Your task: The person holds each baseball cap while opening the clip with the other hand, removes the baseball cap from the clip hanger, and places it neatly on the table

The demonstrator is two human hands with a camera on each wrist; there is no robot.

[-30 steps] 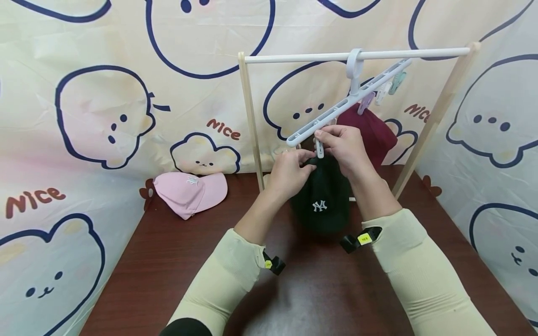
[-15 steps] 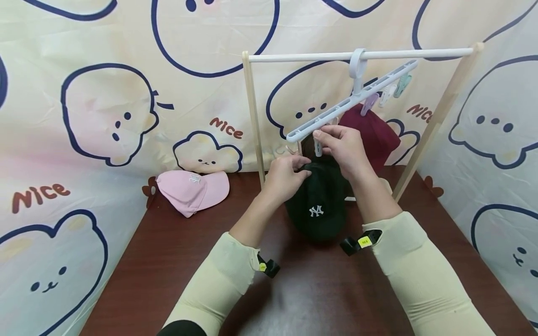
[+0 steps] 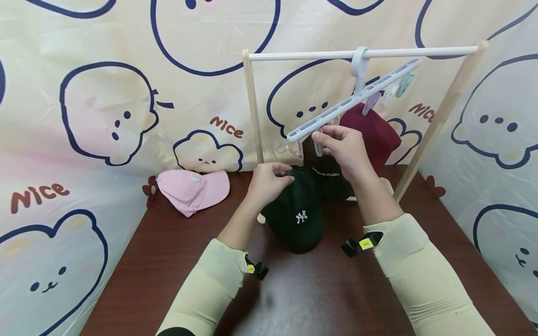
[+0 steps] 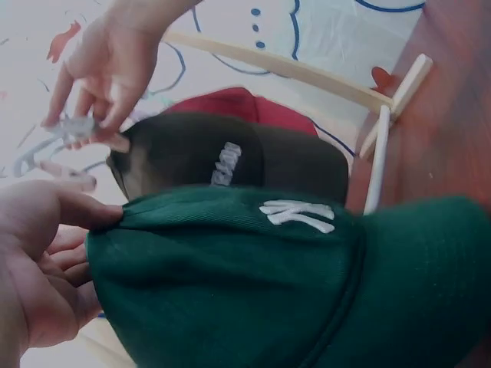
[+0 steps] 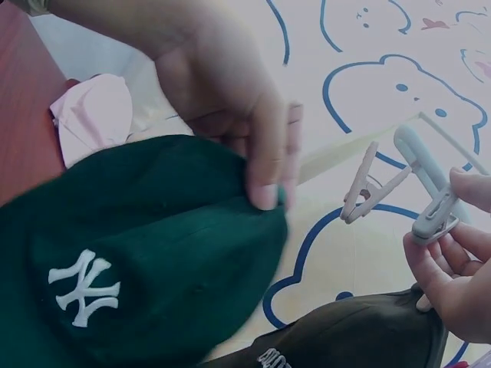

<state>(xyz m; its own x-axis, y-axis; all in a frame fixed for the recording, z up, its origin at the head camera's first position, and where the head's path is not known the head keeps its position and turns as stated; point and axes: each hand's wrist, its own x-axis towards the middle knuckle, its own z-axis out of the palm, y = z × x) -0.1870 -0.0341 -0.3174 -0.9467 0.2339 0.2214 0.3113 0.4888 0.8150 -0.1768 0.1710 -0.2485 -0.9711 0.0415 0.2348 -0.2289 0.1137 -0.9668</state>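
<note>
My left hand (image 3: pixel 269 184) pinches the top of a dark green baseball cap (image 3: pixel 294 210) with a white NY emblem, its brim hanging down above the table. Higher and to the right, my right hand (image 3: pixel 346 147) pinches a grey clip (image 5: pixel 436 215) under the near end of a pale blue hanger (image 3: pixel 336 109). The green cap is apart from that clip. A pinkish clip (image 5: pixel 376 184) hangs at the hanger's tip, holding nothing. Behind the green cap hangs a dark brown cap (image 4: pixel 192 153) with lettering, and farther back a maroon cap (image 3: pixel 371 133) under a purple clip (image 3: pixel 371 103).
The hanger hooks over a white rail (image 3: pixel 294 57) on a wooden frame (image 3: pixel 253 102). White and green clips (image 3: pixel 404 85) hang toward its far end. A pink cap (image 3: pixel 191 189) lies on the brown table (image 3: pixel 159 266) at the back left, by the printed curtain.
My left hand has drawn the green cap left and downward, away from the grey clip, and the brown cap's lettering now shows. My right hand has stayed at the clip.
</note>
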